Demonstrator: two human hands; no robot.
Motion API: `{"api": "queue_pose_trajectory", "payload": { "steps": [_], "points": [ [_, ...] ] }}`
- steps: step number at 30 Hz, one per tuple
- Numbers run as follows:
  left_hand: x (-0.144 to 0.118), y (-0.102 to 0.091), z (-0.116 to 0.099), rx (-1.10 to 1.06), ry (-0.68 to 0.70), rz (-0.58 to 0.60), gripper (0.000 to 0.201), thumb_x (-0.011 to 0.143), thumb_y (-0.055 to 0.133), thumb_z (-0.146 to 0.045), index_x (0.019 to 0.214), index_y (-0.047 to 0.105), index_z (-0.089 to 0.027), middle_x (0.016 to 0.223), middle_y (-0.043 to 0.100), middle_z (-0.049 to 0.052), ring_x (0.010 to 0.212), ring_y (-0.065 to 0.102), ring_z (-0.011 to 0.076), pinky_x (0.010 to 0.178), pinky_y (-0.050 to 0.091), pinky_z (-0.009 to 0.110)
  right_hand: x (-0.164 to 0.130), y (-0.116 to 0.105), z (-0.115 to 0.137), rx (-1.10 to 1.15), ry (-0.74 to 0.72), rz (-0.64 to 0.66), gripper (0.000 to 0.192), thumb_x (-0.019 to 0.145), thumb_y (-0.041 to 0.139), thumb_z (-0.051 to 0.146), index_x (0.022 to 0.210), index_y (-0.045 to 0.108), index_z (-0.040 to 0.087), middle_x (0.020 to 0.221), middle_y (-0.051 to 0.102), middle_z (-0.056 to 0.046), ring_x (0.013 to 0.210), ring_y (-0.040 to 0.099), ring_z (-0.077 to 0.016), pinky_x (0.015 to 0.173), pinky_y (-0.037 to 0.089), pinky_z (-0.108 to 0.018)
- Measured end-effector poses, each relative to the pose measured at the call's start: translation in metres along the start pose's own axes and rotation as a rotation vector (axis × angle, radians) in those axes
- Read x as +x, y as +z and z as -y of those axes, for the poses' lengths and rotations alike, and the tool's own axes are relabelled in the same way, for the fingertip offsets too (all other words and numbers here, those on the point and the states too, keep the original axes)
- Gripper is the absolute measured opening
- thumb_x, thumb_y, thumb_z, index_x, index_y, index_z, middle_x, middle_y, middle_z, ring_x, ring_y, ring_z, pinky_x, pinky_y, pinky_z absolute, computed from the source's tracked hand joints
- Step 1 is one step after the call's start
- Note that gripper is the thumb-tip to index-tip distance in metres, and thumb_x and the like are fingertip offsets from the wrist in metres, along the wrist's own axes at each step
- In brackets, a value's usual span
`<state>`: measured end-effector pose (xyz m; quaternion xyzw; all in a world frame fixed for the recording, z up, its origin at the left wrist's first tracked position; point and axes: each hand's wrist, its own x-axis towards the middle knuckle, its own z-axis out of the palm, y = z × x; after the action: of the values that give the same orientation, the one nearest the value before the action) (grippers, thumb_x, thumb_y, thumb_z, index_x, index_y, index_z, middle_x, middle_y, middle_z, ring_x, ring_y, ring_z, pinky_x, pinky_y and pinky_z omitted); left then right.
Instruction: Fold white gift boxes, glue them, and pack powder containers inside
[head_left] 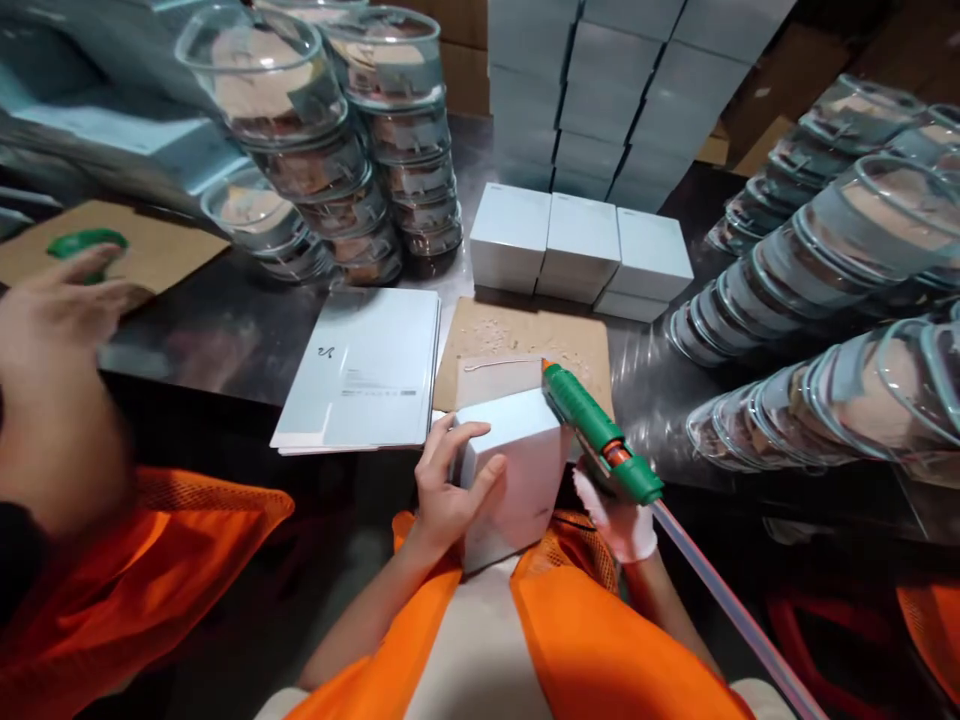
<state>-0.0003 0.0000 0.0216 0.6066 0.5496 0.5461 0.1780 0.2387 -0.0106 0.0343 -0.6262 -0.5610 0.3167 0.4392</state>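
A white box (514,470) leans in front of my body, its upper end near the table edge. My bare left hand (457,470) grips its left side, thumb on the near face and fingers over the edge. In my gloved right hand (619,515) is a green hot glue gun (589,410) with a long glue stick running out of its back. The orange nozzle points at the far right corner of the box's raised flap (499,373), where a thin line of glue runs along the edge. The glove's fingers are partly hidden behind the gun.
Beneath the flap lies a cardboard sheet (525,330) with dried glue bits. Flat white printed sheets (367,370) are stacked to its left. White boxes (585,240) stand behind; stacked clear round tubs (352,190) flank both sides. At left, another person's hand (67,310) reaches near a green object (88,243).
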Motion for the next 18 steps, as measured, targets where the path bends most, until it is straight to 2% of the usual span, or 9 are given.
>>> {"api": "queue_pose_trajectory", "payload": {
  "steps": [3,6,9,11,13,14,16,18],
  "points": [
    [0.000,-0.002,0.005,-0.061,-0.042,-0.011,0.025,0.093,0.075,-0.041,0.112,0.073,-0.024,0.110,0.076,0.007,0.122,0.069,0.0305,0.107,0.055,0.046,0.014,-0.005,-0.009,0.134,0.198,-0.067,0.040,0.079,0.080,0.059,0.090,0.075,0.020,0.062,0.067,-0.002,0.050,0.058,-0.0183,0.049,0.051,-0.033],
    [-0.001,-0.002,0.009,-0.128,-0.091,0.009,0.027,0.092,0.076,-0.040,0.113,0.073,-0.024,0.112,0.075,0.008,0.124,0.067,0.0300,0.108,0.053,0.044,0.041,-0.004,-0.017,0.273,0.463,-0.036,0.061,0.075,0.077,0.068,0.105,0.078,0.016,0.055,0.063,0.001,0.046,0.055,-0.0164,0.044,0.044,-0.028],
    [-0.002,-0.004,0.013,-0.178,-0.109,-0.001,0.029,0.090,0.078,-0.044,0.110,0.074,-0.023,0.112,0.074,0.009,0.126,0.066,0.0304,0.109,0.050,0.043,0.068,-0.009,-0.029,0.300,0.600,0.008,0.063,0.077,0.067,0.075,0.092,0.077,0.014,0.058,0.069,-0.007,0.047,0.061,-0.0201,0.047,0.051,-0.032],
    [-0.002,-0.005,0.015,-0.201,-0.115,-0.016,0.030,0.089,0.079,-0.046,0.108,0.074,-0.023,0.110,0.073,0.008,0.126,0.065,0.0295,0.109,0.049,0.041,0.076,-0.020,-0.034,0.230,0.602,-0.009,0.056,0.080,0.069,0.072,0.078,0.074,0.016,0.058,0.071,-0.010,0.050,0.065,-0.0234,0.050,0.053,-0.034],
    [-0.002,-0.005,0.017,-0.230,-0.121,-0.007,0.029,0.089,0.079,-0.046,0.108,0.075,-0.024,0.109,0.073,0.007,0.123,0.065,0.0272,0.107,0.049,0.038,0.077,-0.031,-0.030,0.153,0.584,-0.061,0.047,0.079,0.076,0.064,0.072,0.072,0.018,0.059,0.071,-0.010,0.059,0.070,-0.0250,0.054,0.054,-0.032],
    [-0.001,-0.005,0.017,-0.249,-0.122,0.010,0.028,0.090,0.079,-0.046,0.108,0.075,-0.025,0.109,0.073,0.006,0.121,0.065,0.0264,0.105,0.050,0.037,0.075,-0.035,-0.025,0.128,0.555,-0.104,0.043,0.077,0.079,0.061,0.075,0.073,0.019,0.064,0.074,-0.009,0.066,0.073,-0.0254,0.058,0.056,-0.031],
    [0.000,-0.002,0.016,-0.287,-0.111,0.069,0.029,0.090,0.079,-0.047,0.108,0.075,-0.025,0.109,0.073,0.007,0.119,0.066,0.0263,0.104,0.050,0.037,0.071,-0.034,-0.007,0.162,0.432,-0.144,0.042,0.074,0.085,0.057,0.093,0.079,0.020,0.088,0.082,-0.009,0.087,0.077,-0.0261,0.072,0.060,-0.031],
    [0.001,0.003,0.014,-0.327,-0.076,0.123,0.030,0.090,0.079,-0.049,0.108,0.076,-0.025,0.107,0.073,0.007,0.121,0.066,0.0274,0.105,0.051,0.038,0.070,-0.022,0.014,0.288,0.298,-0.007,0.055,0.070,0.089,0.053,0.115,0.079,0.023,0.114,0.082,-0.008,0.104,0.076,-0.0264,0.088,0.061,-0.034]
  ]
}}
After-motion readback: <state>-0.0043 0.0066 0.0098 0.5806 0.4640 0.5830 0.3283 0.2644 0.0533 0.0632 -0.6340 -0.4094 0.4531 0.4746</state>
